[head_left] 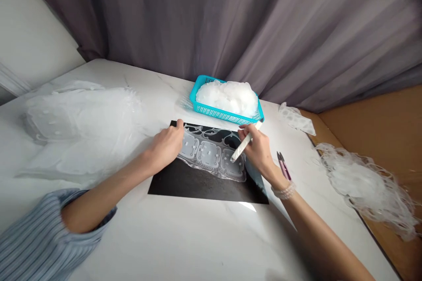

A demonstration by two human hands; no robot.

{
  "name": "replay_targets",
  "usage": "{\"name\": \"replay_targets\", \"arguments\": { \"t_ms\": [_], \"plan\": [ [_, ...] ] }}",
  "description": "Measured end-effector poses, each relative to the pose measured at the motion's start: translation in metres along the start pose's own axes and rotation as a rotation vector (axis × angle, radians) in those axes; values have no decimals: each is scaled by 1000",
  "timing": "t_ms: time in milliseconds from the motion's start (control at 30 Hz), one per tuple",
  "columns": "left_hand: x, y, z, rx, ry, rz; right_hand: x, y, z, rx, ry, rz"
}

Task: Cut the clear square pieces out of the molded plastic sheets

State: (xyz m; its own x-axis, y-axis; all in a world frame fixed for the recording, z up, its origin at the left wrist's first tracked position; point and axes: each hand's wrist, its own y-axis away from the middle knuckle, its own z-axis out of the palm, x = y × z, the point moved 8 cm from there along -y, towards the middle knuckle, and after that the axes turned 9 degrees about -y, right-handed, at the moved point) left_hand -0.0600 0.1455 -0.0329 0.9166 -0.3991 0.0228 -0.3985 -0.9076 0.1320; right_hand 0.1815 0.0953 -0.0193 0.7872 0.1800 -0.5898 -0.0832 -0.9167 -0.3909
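A transparent moulded plastic sheet (207, 153) with a row of raised rectangular cells lies on a black mat (194, 182). My left hand (166, 145) rests on the sheet's left end, its fingertips at the mat's far edge. My right hand (257, 147) grips a white pen-shaped tool (244, 142), whose tip sits on or just above the plastic near the right-hand cell. The tool's exact kind is hard to tell, and my fingers hide part of it.
A turquoise basket (227, 114) heaped with white plastic scraps stands beyond the mat on a marble-patterned table (165, 237). Purple-handled snips (284, 165) lie right of my right wrist. Transparent plastic sheets (75, 127) pile up at left, and more scraps (365, 189) lie at right.
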Motion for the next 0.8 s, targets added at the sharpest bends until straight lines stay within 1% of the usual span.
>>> {"name": "replay_targets", "arguments": {
  "t_ms": [67, 100, 167, 200, 233, 267, 300, 333, 367, 400, 433, 467, 500, 533, 600, 667, 733, 800],
  "plan": [
    [2, 23, -6, -91, -46, 22, -10, 22, -4, 0, -129, 60],
    [3, 36, -7, -134, -74, 30, -13, 35, -4, -24, -224, 112],
    [6, 64, -5, -211, -166, 45, -15, 63, 3, -110, -402, 230],
    [6, 76, -3, -217, -273, 43, -15, 76, 7, -157, -449, 274],
    [6, 85, -3, -170, -375, 39, -16, 87, 9, -190, -463, 304],
    [11, 91, -3, -91, -458, 68, -17, 94, 11, -210, -447, 318],
    [19, 95, -2, 1, -507, 142, -19, 98, 11, -218, -419, 320],
    [31, 98, 1, 88, -510, 261, -22, 99, 9, -210, -390, 311],
    [44, 99, 5, 152, -476, 418, -26, 98, 7, -186, -365, 301],
    [56, 99, 10, 184, -414, 581, -31, 96, 3, -158, -342, 293],
    [66, 98, 15, 188, -338, 725, -37, 92, 0, -129, -324, 287],
    [72, 94, 19, 175, -263, 827, -43, 89, -2, -102, -320, 286],
    [76, 87, 22, 154, -201, 885, -48, 87, -3, -80, -333, 292],
    [78, 81, 24, 137, -155, 914, -52, 85, -1, -69, -362, 309],
    [79, 70, 27, 116, -96, 927, -57, 86, 6, -62, -445, 355],
    [81, 65, 28, 122, -70, 928, -59, 90, 14, -51, -482, 376],
    [86, 66, 27, 145, -57, 921, -58, 94, 19, -46, -431, 359],
    [92, 68, 25, 168, -49, 900, -56, 96, 19, -34, -348, 335]
  ]
}}
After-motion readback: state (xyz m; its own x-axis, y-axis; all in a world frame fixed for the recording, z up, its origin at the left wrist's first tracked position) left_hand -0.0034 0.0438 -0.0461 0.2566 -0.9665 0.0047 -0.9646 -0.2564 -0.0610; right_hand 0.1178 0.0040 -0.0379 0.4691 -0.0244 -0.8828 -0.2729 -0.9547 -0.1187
